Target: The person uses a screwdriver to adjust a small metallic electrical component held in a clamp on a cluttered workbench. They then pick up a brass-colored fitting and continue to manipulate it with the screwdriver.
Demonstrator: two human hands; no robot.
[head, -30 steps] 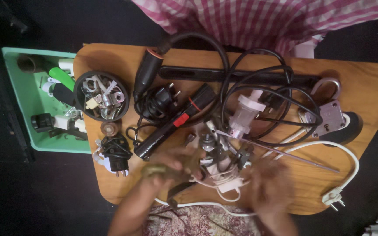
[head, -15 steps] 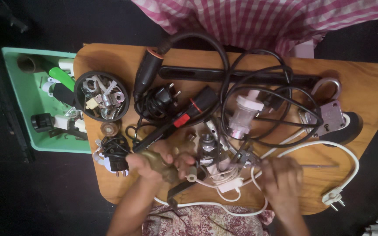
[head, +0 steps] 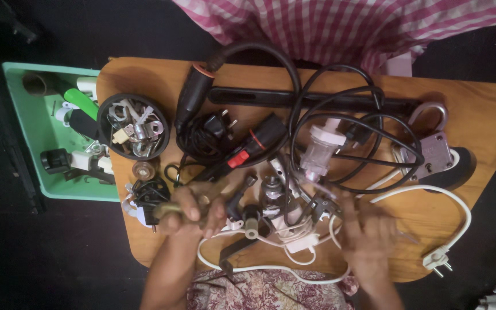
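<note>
My left hand (head: 193, 213) is closed around a brass-coloured metal piece (head: 170, 208) at the near left of the wooden table (head: 477, 115). Just left of it lies a small black coiled cable (head: 147, 192). My right hand (head: 365, 235) is blurred. It lies on the table with fingers spread, its fingertips by a grey plug part (head: 321, 204) and a bundle of white cable (head: 294, 238). A small metal and black fitting (head: 271, 192) stands between my hands.
A black bowl (head: 105, 117) of metal clips sits at the left. A green tray (head: 30, 123) of parts lies beside the table. Black cables (head: 294, 74), a clear plastic part (head: 322, 143), a padlock (head: 431, 150) and a white plug (head: 438, 259) crowd the top. A person in pink checked cloth (head: 340, 26) stands opposite.
My left hand has slid left and closed on the brass-coloured piece. My right hand has shifted slightly right and stretched its fingers towards the grey plug part.
</note>
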